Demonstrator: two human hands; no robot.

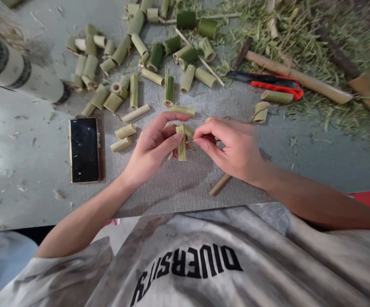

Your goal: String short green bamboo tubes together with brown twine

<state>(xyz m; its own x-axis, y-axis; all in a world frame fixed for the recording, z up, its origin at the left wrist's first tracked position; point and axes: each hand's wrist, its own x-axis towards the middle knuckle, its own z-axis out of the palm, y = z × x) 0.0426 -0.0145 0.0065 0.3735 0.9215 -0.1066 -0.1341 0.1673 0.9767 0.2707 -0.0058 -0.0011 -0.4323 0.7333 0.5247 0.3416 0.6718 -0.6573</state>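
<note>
Between the thumb and fingers of my left hand is a short piece of pale green bamboo, held upright above the table. My right hand pinches a thin cord right beside that piece. The cord runs at the bamboo; how far it goes around is hidden by my fingers. Just beyond my hands lies another bamboo piece. Two short bamboo pieces rest left of my left hand. A brown stick lies under my right wrist.
Many cut bamboo tubes lie across the back. A black phone is at left, near a white cylinder. An orange-and-black utility knife and a wooden-handled hammer lie at right by green shavings.
</note>
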